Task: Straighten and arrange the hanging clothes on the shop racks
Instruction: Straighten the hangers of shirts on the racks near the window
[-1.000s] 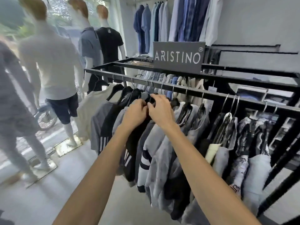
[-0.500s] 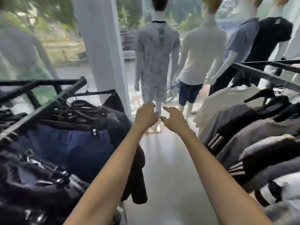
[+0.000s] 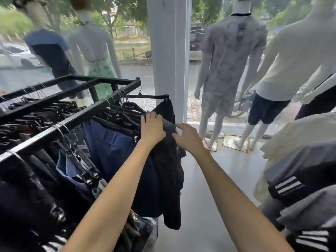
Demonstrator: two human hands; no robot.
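A black metal rack on the left carries dark trousers and shorts on black clip hangers. At its near end hangs a black garment beside a navy one. My left hand lies on the top edge of the black garment, fingers curled over the fabric by the hangers. Just right of it, my right hand pinches the same garment's upper fold with thumb and fingers. A second rack's shirts, grey, black with white stripes and cream, hang at the right edge.
A white pillar stands straight ahead against the shop window. Dressed mannequins stand on floor plates along the glass, right and left of the pillar. A bare grey floor aisle runs between the two racks.
The view turned left from the shirt rack to the trouser rack. Both hands, which were in the air half a second ago, have come down onto the black garment at the rack's end.
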